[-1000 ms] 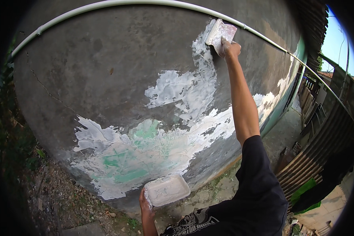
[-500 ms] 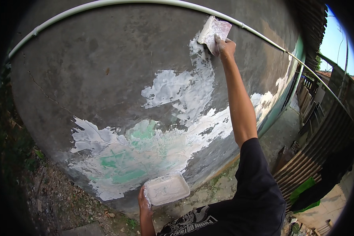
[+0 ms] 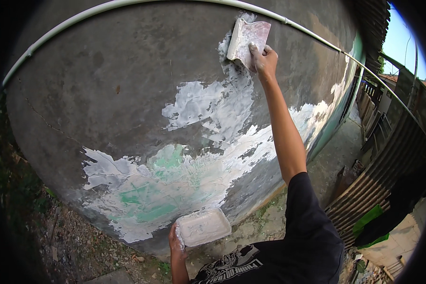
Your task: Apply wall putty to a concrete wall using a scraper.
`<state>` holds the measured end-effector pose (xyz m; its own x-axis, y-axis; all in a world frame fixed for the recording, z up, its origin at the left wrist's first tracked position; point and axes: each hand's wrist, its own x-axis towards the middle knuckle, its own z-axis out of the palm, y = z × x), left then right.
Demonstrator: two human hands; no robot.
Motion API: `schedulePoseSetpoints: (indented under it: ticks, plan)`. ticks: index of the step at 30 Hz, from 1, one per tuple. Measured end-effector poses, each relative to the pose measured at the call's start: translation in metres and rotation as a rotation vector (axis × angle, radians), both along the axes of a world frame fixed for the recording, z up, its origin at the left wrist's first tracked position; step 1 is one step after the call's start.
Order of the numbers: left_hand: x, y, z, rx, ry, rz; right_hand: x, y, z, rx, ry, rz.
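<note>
The fingers (image 3: 268, 49) of the right hand (image 3: 266, 62) are closed on a pale, flexible spreader (image 3: 252, 37), the thumb laid across its near face by the lower right corner; the spreader sits high on the dark grey wall (image 3: 104, 57), just below the white pipe (image 3: 286, 21), and lies up and to the left of those fingers; its long axis runs roughly up and down, leaning a little right toward the top, with the putty-caked edge on the left, the side away from the hand; whether that edge presses on the wall or stands just off it, I cannot tell; fresh white putty (image 3: 222, 53) shows beside it on the left and above it, and a broader white patch (image 3: 203, 102) lies below; the right hand is by far the nearer to this spot, its arm stretched up the wall; the left hand (image 3: 175, 239), well apart and low, grips the left end of a shallow white tray (image 3: 208, 238) with putty in it, though most of its fingers are hidden; the tray is held in front of the lower white band (image 3: 111, 169), where green patches (image 3: 168, 157) show through.
</note>
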<state>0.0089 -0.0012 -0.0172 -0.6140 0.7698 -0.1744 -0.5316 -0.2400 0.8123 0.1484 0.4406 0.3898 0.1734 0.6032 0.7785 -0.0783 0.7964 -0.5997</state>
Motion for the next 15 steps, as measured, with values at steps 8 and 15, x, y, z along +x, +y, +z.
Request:
schedulePoseSetpoints:
  ticks: [8,15]
  plan:
    - [-0.002,0.001,-0.019,0.041,0.042,0.009,-0.010,-0.009,-0.006,0.104,-0.129,-0.343]
    - [0.000,-0.002,-0.006,-0.065,-0.053,0.039,0.043,0.032,-0.013,0.036,-0.017,-0.567]
